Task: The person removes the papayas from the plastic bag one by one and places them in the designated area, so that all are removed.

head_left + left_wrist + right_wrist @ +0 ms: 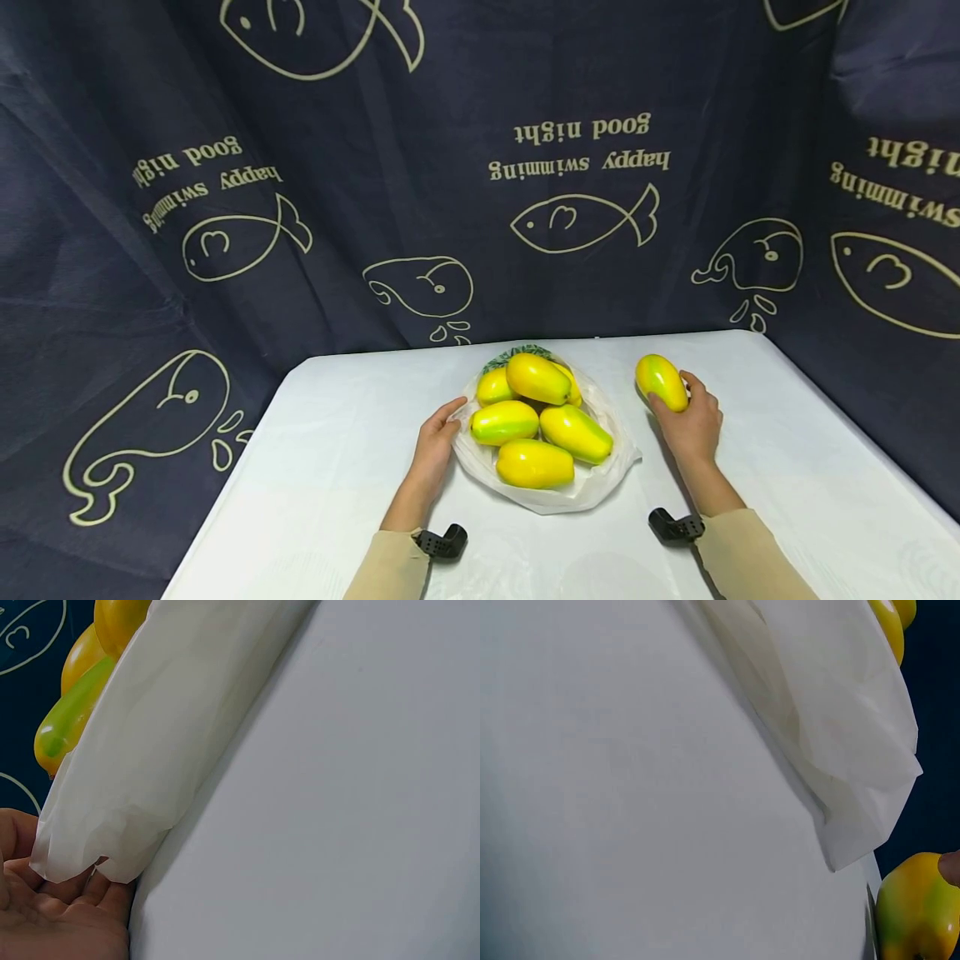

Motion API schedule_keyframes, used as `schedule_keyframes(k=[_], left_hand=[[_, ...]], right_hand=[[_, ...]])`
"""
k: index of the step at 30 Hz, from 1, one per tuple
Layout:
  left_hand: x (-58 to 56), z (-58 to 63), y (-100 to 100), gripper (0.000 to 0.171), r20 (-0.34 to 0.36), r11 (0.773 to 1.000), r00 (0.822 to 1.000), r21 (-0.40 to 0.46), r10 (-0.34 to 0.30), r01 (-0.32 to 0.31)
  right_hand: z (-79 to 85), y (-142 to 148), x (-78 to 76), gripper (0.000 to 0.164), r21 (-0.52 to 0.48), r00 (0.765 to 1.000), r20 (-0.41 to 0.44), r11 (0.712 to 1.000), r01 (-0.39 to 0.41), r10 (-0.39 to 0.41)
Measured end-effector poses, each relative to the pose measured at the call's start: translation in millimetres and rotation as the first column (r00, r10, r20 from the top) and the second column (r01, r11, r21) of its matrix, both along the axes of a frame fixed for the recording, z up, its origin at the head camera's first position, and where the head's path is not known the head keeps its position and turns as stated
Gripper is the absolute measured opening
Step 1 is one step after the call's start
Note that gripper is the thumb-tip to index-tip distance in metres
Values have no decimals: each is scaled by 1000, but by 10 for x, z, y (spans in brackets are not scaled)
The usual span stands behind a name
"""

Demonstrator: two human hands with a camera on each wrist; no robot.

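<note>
A white plastic bag (555, 500) with a green print at its far side lies spread on the table, several yellow-green papayas (534, 464) heaped in it. At the bag's left rim, my left hand (437, 437) holds the edge; the left wrist view has the fingers (86, 889) tucked at the bag's lower corner. Right of the bag, my right hand (693, 421) grips a single papaya (660, 379) from its near right side, thumb and fingers around it. In the right wrist view only a fingertip shows at that papaya (919, 907).
The white-covered table (315, 467) extends around the bag on both sides. A dark blue cloth (450, 167) printed with fish and whales hangs behind the table and along its sides. Each wrist wears a black band with a camera (442, 542).
</note>
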State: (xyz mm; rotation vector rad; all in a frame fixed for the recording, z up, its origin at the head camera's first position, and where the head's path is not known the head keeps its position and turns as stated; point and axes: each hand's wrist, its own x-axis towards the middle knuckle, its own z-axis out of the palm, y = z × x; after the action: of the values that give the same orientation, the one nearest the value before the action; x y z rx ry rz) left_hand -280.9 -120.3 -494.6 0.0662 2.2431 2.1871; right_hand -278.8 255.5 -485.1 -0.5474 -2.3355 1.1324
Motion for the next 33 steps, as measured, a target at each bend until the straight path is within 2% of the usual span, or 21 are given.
schedule_keyframes(k=[7,21,26,33], left_hand=[[-15,0,7,44,-9,1000,1000,-14,-4,4],[-21,-6,4,44,7,1000,1000,-7,3,-2],[-20,-18,-8,43,-3,1000,1000,-16,-2,2],[-8,-5,-13,42,-1,1000,1000,-8,7,-7]], right_hand=[[89,-13,26,66,16,999,-50,1000,16,-15],[305,-209,118,56,1,980,-189,998,-56,55],[347,-301,120,54,30,965,-235,993,-113,116],[414,-427,129,59,72,927,-255,961,-267,277]])
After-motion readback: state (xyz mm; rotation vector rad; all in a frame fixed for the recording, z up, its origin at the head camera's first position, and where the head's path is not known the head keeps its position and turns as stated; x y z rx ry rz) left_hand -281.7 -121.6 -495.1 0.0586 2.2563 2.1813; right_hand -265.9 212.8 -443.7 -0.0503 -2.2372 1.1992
